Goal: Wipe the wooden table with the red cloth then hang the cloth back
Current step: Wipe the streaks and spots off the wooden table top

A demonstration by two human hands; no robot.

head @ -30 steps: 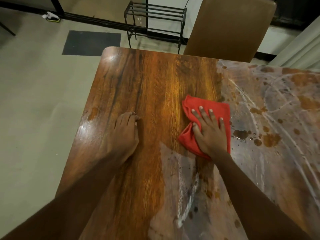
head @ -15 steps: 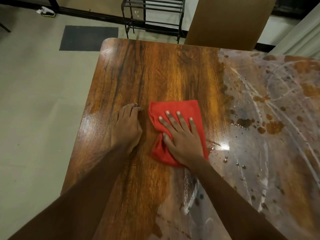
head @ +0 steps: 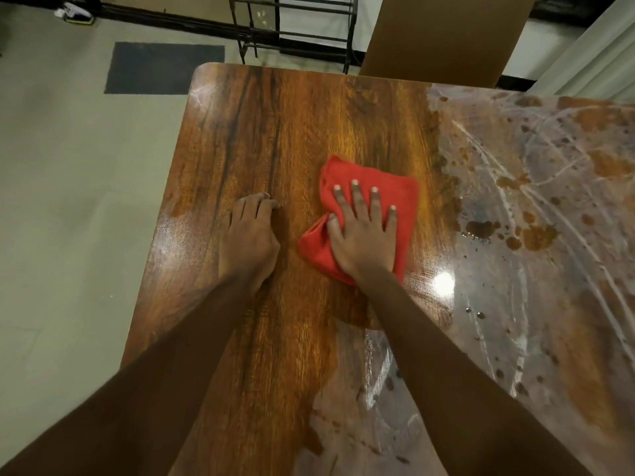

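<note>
The red cloth (head: 388,187) lies bunched on the wooden table (head: 275,125), near its middle. My right hand (head: 364,231) presses flat on the cloth with straight, spread fingers. My left hand (head: 249,235) rests on the bare wood just left of the cloth, its fingertips bent down against the surface and holding nothing. The left part of the table looks shiny and clean. The right part (head: 536,207) is covered with a whitish film, streaks and brown spots.
A brown chair back (head: 443,32) stands at the table's far edge. Behind it on the floor are a black metal rack (head: 292,29) and a dark mat (head: 161,67). Pale curtain fabric (head: 598,53) hangs at the upper right. The table's left edge drops to beige floor.
My right hand slid the cloth left toward my left hand, then back to the right and a little farther away. My left hand stayed in place on the wood.
</note>
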